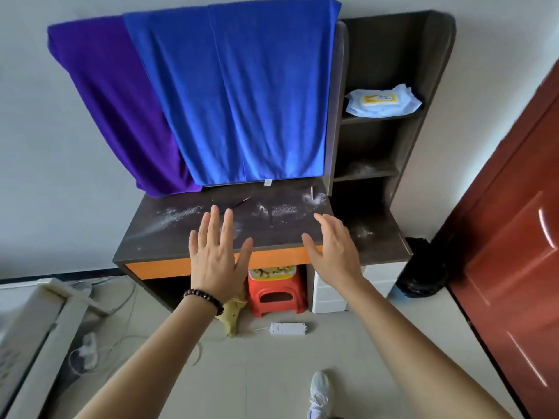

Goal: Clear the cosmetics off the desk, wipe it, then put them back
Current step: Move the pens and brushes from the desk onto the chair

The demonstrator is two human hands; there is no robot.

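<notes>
Over the powder-streaked surface (157,237), left hand (216,255) and right hand (334,252) spread empty; blue towel (242,101) behind conceals whatever it drapes.

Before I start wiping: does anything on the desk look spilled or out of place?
Yes. White powder is scattered in patches across the dark desktop, a spill. A small wooden stick lies loose near its back right corner.

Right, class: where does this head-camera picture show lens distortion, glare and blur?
Head view: the wide-angle lens tilts the shelf unit and red door outward; glare streaks lie on the door; the lower left corner is blurred, while the left hand and right hand look fairly sharp.
</notes>
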